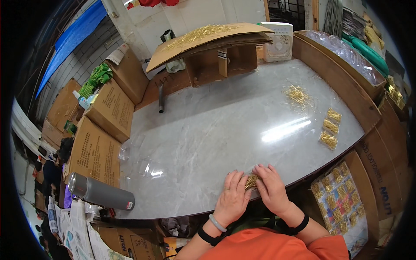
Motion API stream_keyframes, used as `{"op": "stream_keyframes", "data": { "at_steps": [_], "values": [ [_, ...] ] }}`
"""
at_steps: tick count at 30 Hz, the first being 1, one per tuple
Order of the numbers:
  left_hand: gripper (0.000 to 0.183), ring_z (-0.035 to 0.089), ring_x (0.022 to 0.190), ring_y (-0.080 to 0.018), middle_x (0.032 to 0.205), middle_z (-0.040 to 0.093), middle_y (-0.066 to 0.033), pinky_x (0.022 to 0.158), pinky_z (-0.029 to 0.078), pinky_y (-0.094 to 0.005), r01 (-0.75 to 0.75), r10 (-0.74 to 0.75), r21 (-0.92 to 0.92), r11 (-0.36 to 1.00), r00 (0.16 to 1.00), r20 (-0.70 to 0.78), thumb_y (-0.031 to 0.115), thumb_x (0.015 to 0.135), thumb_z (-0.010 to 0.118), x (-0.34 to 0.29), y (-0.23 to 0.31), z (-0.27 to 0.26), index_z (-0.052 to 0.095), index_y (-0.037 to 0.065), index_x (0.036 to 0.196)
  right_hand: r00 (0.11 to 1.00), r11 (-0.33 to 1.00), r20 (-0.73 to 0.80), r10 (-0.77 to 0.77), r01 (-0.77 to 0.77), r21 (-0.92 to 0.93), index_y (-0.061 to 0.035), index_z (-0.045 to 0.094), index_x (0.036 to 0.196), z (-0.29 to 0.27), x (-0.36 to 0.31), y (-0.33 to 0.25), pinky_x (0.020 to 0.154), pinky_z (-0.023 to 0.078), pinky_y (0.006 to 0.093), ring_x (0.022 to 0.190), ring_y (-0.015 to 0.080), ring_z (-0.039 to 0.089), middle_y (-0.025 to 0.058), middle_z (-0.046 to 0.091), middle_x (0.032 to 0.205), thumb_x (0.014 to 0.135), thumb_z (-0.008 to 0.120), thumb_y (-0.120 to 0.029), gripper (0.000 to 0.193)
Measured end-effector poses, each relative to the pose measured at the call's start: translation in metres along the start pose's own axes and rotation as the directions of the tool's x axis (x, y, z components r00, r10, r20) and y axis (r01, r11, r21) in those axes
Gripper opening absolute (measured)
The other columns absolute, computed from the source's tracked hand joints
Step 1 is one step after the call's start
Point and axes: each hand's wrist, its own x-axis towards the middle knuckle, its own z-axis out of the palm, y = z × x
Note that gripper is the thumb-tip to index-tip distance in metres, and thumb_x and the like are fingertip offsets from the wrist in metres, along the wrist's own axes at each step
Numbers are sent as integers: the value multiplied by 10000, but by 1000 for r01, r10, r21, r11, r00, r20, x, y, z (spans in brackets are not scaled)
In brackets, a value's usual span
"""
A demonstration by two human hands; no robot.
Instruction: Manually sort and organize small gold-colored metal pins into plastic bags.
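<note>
At the near edge of the grey marbled table, a small bundle of thin gold pin-like pieces lies between my hands. My left hand presses on it from the left, fingers together. From the right, my right hand closes on the same bundle with its fingertips. Whether a transparent packet surrounds the bundle is hidden by the fingers. Farther right lie several filled transparent packets of gold pieces in a short row. Beyond them is a loose heap of gold pieces.
A grey flask lies at the left edge beside transparent plastic packets. A dark tube stands toward the back. Cardboard boxes line the left side; a cardboard shelf and white fan stand behind. Filled packets sit in a low box at right.
</note>
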Motion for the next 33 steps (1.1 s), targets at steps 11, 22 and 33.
{"op": "stream_keyframes", "data": {
  "at_steps": [11,22,33],
  "values": [
    [1046,437,1400,-442,1510,416,-277,1151,388,-479,106,-116,-284,953,993,-20,168,880,760,-7,-10,-2,24,-12,1600,999,999,-26,-24,23,-29,-5,616,1277,-1,13,-17,1131,365,571,1325,437,512,197,586,1388,867,751,-234,488],
    [1173,534,1306,-445,1467,479,-278,1039,493,-453,60,-99,-376,925,992,-84,79,817,780,-8,-17,4,-82,9,1609,1000,996,-22,13,-15,-83,-36,676,1171,28,15,-12,1117,363,584,1296,446,513,197,610,1315,793,787,-255,451],
    [1219,542,1320,-418,1483,464,-281,1072,476,-440,93,-122,-355,930,991,-59,131,798,834,-8,-17,1,-66,0,1609,999,981,40,-27,34,-189,-61,696,1153,11,26,-23,1147,303,592,1349,417,469,171,610,1330,739,820,-336,513]
  ]
}}
